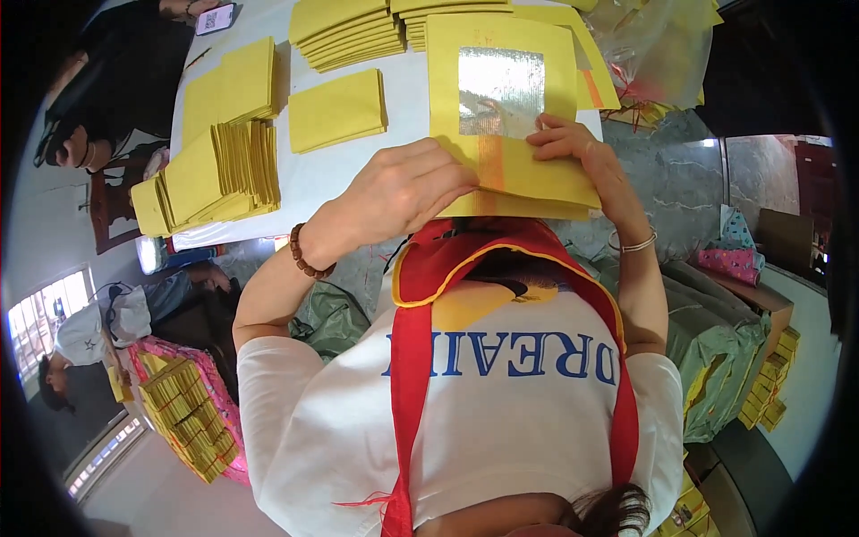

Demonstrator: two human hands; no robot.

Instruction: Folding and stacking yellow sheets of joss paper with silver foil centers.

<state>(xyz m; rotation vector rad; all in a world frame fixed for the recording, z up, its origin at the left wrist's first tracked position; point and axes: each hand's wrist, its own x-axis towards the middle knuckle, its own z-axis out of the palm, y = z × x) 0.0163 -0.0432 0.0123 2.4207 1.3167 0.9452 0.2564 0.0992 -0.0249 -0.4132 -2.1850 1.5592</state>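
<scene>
In front of me, at the table's near edge, lies a yellow paper sheet [506,31] with a silver foil rectangle and an orange stripe. Its near part looks bent up along the edge. My left hand [403,188], a beaded bracelet at its wrist, is closed on the near left edge, fingers pressed together. At the right edge my right hand [586,161] is closed around the paper, its curled fingertips by the foil's corner; the thumb is hidden. Whether one sheet or more lies between my hands I cannot tell.
Left on the white table [313,192] stand a small yellow stack [335,109] and a row of folded yellow papers [242,170]. More stacks [349,36] lie at the back. A clear plastic bag [653,54] sits back right. A person [116,72] with a phone is at the far left.
</scene>
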